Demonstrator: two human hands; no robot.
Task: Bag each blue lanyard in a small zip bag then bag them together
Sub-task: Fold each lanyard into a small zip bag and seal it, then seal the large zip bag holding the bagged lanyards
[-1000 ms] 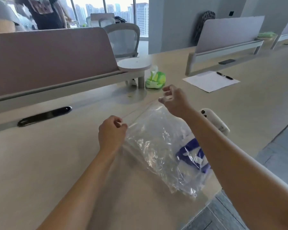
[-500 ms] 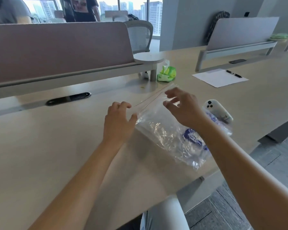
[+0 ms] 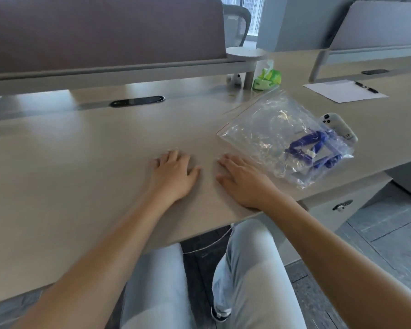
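Desk (image 3: 81, 176), one. Left hand (image 3: 173, 173), one: flat on the desk, fingers spread, holding nothing. Right hand (image 3: 242, 179), one: flat beside it, likewise released. Large zip bag (image 3: 266, 129), one: clear, lying at 2 o'clock from the right hand, near but apart from its fingertips. Blue lanyards (image 3: 311, 150) inside, bunched toward the bag's right end; count unclear. White phone (image 3: 339, 125), one, just beyond the bag at 3 o'clock.
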